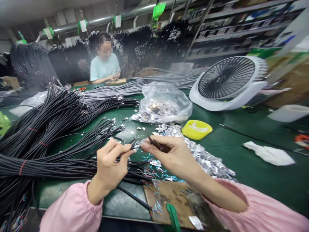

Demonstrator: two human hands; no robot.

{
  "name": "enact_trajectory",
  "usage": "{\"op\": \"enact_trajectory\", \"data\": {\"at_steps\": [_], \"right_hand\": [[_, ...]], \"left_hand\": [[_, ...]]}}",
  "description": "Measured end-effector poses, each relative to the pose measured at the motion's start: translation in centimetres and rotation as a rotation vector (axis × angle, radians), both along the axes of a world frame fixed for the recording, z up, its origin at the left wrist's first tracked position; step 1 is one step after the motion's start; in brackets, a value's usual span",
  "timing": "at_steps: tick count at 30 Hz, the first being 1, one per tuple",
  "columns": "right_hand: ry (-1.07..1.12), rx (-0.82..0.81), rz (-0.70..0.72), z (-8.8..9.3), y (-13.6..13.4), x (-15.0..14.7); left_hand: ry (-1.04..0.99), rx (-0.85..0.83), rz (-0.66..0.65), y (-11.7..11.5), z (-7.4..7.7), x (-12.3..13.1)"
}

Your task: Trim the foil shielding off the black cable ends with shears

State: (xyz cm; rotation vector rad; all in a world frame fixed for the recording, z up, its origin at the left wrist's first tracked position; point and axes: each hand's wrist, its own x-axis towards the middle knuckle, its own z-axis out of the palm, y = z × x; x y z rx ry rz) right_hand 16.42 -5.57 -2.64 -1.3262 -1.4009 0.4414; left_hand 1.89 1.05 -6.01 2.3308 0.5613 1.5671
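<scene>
My left hand (112, 164) is closed in a pinch on a black cable (133, 147) near its stripped end. Fine wires (137, 144) stick out of that end, between my two hands. My right hand (175, 156) is closed too; a pair of dark tweezers (155, 143) lies in it, points up and to the left. The thumb and forefinger of that hand meet at the wire ends, and I cannot make out exactly what they pinch. Below my hands, another black cable (135, 197) runs down to a worn board (160, 190).
Bundles of black cables (48, 166) fill the left side. Foil scraps (205, 158) lie beyond my right hand, near a clear plastic bag (166, 100), a yellow dish (196, 129) and a white fan (227, 82). Across the table sits a person (105, 66) with both hands at a small board.
</scene>
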Motion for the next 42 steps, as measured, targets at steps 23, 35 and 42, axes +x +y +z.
{"op": "enact_trajectory", "data": {"at_steps": [23, 35, 42], "right_hand": [[-0.285, 0.239, -0.072, -0.9, -0.3, -0.2], [-0.193, 0.170, -0.116, -0.9, -0.4, -0.1], [-0.700, 0.376, -0.349, -1.0, -1.1, -0.1]], "left_hand": [[0.360, 0.169, -0.010, 0.0, 0.9, -0.4], [0.117, 0.090, 0.086, -0.3, 0.4, -0.5], [0.183, 0.367, 0.243, 0.1, -0.2, -0.9]]}}
